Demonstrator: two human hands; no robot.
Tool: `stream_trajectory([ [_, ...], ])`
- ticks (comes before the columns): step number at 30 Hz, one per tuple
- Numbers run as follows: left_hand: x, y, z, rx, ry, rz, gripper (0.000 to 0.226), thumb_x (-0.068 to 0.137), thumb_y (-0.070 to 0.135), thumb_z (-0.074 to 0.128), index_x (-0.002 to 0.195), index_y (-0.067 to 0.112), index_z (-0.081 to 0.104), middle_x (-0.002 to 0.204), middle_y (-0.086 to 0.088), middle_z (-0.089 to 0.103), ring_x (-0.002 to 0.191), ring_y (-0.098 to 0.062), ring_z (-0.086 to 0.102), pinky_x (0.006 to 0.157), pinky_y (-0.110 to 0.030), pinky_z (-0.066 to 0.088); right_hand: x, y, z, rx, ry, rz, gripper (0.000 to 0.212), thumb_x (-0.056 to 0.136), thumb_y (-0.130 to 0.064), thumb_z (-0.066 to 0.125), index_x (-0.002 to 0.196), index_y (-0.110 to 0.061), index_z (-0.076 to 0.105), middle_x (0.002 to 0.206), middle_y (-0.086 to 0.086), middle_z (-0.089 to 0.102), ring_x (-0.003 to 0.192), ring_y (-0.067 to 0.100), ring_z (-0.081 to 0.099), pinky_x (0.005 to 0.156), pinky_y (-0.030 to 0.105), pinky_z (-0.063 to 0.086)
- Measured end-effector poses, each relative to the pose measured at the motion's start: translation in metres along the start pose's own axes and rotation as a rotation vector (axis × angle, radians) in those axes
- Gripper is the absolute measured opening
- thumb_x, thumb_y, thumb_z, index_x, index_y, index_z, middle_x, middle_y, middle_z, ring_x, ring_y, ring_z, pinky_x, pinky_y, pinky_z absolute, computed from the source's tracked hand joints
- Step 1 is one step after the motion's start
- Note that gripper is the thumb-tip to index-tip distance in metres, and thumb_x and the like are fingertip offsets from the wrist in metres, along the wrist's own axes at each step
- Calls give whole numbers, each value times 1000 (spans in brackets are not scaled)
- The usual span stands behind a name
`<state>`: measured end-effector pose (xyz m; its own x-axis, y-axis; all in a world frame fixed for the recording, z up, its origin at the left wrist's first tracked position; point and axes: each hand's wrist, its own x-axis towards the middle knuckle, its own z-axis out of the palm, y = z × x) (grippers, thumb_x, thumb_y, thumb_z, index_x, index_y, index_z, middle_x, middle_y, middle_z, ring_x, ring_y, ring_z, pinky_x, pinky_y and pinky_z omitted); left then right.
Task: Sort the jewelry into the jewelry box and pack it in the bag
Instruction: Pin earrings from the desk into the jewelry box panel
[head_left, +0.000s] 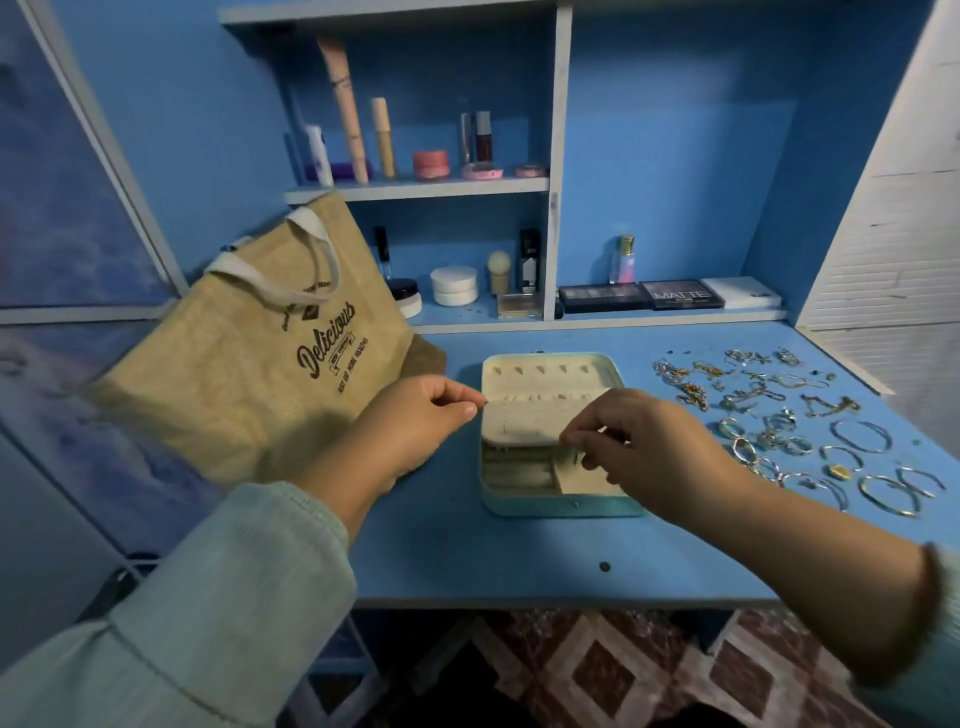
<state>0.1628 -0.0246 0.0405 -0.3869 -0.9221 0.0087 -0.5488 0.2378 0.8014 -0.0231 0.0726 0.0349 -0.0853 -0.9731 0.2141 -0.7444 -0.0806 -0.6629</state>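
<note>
The head camera looks down on a blue painted desk (467, 551) where a pale mint, rounded-rectangular jewelry box (558, 501) lies open at the middle, its lid (550, 371) folded flat toward the far side and lined in cream fabric with a row of small hooks. A cream padded inner flap (524, 421) spans the box across its middle. The left hand (415, 421) pinches the flap's left far corner between thumb and forefinger, the other fingers curled beneath. The right hand (639, 447) pinches the flap's right near edge with thumb and forefinger closed tight, its remaining fingers bent loosely over the box. Below the flap, the near part of the box shows cream ring rolls on the left and an open compartment on the right. To the right of the box, well apart from it, a scatter of gold and silver jewelry (779, 421) covers the desk: hoops, rings, chains and bangles. To the left, a tan woven tote bag (249, 364) with cream handles and dark "Delicious" lettering leans back, touching the desk's left edge. On the far blue shelves (415, 187) stand cosmetic tubes, jars and bottles, and dark eyeshadow palettes (641, 297) lie flat at the far right ledge.
</note>
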Motion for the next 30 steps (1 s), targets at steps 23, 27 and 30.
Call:
stream_trajectory([
  [23, 5, -12, 18, -272, 64, -39, 18, 94, 17, 53, 86, 31, 61, 92, 11, 66, 86, 1, 62, 63, -17, 37, 1, 1, 31, 23, 181, 36, 13, 89, -16, 59, 95, -20, 70, 85, -7, 66, 82, 10, 59, 75, 23, 48],
  [27, 14, -7, 17, -317, 78, -54, 18, 94, 16, 53, 86, 30, 62, 90, 9, 65, 84, -2, 61, 68, -16, 39, 11, -2, 27, 81, 244, 34, 20, 88, -18, 61, 82, -36, 54, 77, -16, 62, 77, 2, 55, 66, 12, 40],
  [30, 21, -4, 17, -376, 88, -66, 17, 94, 16, 53, 87, 29, 62, 88, 8, 65, 79, 0, 60, 66, -15, 38, 20, -3, 25, 93, 291, 23, 19, 87, -19, 63, 79, -35, 57, 74, -17, 60, 72, 0, 54, 59, 9, 38],
])
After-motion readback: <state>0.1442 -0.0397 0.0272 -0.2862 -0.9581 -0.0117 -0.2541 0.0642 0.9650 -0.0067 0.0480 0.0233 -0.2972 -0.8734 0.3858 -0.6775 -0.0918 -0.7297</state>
